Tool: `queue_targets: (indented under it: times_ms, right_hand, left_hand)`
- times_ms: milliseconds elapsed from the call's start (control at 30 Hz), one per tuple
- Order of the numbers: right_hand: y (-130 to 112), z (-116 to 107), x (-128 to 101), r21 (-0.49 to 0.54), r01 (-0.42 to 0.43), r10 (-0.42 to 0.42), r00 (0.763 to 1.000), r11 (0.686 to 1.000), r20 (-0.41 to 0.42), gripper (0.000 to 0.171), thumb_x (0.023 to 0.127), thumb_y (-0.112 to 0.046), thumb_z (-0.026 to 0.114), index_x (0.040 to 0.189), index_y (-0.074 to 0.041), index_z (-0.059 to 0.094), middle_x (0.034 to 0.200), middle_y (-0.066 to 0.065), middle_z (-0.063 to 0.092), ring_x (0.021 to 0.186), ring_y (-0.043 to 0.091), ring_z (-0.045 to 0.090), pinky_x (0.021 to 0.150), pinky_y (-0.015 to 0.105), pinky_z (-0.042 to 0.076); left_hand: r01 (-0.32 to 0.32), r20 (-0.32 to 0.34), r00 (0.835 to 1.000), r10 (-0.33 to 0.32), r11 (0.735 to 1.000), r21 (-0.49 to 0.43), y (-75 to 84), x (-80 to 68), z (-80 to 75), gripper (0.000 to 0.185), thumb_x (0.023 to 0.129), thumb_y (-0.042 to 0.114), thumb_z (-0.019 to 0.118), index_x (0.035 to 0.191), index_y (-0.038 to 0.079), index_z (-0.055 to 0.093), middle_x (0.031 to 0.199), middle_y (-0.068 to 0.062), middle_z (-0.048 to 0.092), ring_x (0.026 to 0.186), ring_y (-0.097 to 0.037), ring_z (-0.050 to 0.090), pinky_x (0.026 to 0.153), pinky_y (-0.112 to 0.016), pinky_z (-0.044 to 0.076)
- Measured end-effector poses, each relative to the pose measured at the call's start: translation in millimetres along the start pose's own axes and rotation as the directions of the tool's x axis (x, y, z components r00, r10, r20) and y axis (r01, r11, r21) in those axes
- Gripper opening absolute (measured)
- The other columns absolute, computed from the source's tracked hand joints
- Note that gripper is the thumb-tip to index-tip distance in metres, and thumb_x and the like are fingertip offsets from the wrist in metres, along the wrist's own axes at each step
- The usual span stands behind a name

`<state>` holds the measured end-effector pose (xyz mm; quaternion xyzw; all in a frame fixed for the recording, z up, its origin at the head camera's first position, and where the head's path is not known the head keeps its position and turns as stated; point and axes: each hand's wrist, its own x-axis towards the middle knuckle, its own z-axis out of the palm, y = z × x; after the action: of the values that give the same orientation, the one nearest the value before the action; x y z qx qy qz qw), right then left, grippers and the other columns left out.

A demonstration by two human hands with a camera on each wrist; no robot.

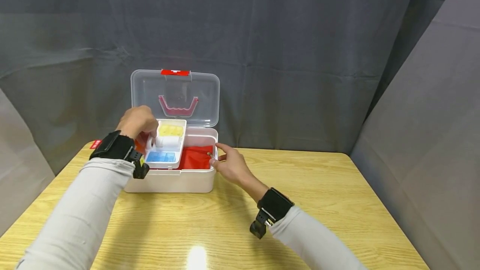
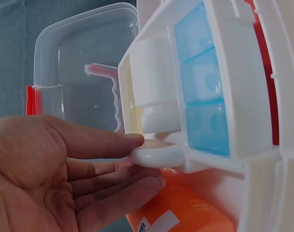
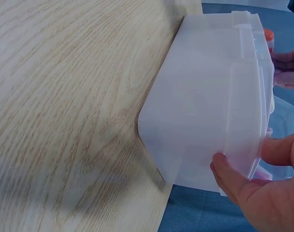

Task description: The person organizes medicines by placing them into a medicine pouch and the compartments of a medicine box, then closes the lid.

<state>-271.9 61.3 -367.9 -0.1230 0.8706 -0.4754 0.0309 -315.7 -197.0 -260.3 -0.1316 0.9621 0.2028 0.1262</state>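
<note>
A white storage box (image 1: 170,182) stands on the table with its clear lid raised. A white inner tray (image 2: 245,72) sits tilted at the box's left side, holding a blue compartment case (image 2: 204,82), a small white bottle (image 2: 154,72) and a yellow item (image 1: 170,131). My left hand (image 1: 136,122) pinches the tray's white loop handle (image 2: 159,157) between thumb and fingers. An orange container (image 2: 183,208) lies just under those fingers. With thumb and fingertips, my right hand (image 1: 234,166) grips the box's right rim. Inside the box, a red pouch (image 1: 195,159) shows beside the tray.
The clear lid (image 1: 208,99) with a pink handle (image 1: 178,111) leans back behind the box. A small red tag (image 1: 95,144) is at the table's back left corner. Grey cloth (image 1: 300,74) hangs behind the wooden table (image 1: 318,191) and along its sides.
</note>
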Motion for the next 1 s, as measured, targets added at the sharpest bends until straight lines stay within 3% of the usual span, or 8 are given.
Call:
queue_targets:
  times_ms: [300, 700, 1000]
  right_hand:
    - [-0.7, -0.8, 0.2, -0.008, -0.006, 0.006, 1.000, 1.000, -0.001, 0.059, 0.092, -0.013, 0.069, 0.148, -0.006, 0.050, 0.117, 0.022, 0.068, 0.100, 0.030, 0.070, 0.078, 0.034, 0.060]
    - [-1.6, 1.5, 0.1, -0.013, -0.029, 0.029, 1.000, 0.999, 0.002, 0.059, 0.093, -0.012, 0.069, 0.149, -0.008, 0.050, 0.116, 0.020, 0.068, 0.099, 0.028, 0.069, 0.078, 0.034, 0.060]
    - [-1.8, 1.3, -0.1, -0.017, -0.016, 0.016, 1.000, 1.000, -0.002, 0.058, 0.093, -0.011, 0.069, 0.148, -0.007, 0.050, 0.115, 0.020, 0.069, 0.097, 0.028, 0.070, 0.077, 0.033, 0.060]
  left_hand:
    - [-0.001, -0.009, 1.000, 0.001, 1.000, -0.022, -2.1, -2.1, -4.2, 0.029, 0.086, 0.011, 0.073, 0.103, -0.011, 0.068, 0.071, -0.016, 0.065, 0.063, -0.026, 0.071, 0.064, -0.033, 0.061]
    - [0.011, 0.037, 0.999, -0.011, 1.000, -0.011, -4.7, -1.2, -0.9, 0.027, 0.085, 0.013, 0.076, 0.100, -0.009, 0.071, 0.070, -0.015, 0.067, 0.062, -0.023, 0.069, 0.061, -0.030, 0.058]
    - [0.016, 0.013, 1.000, -0.016, 1.000, -0.004, 0.9, -5.8, -5.4, 0.029, 0.084, 0.012, 0.074, 0.103, -0.010, 0.069, 0.073, -0.016, 0.066, 0.066, -0.026, 0.070, 0.064, -0.032, 0.060]
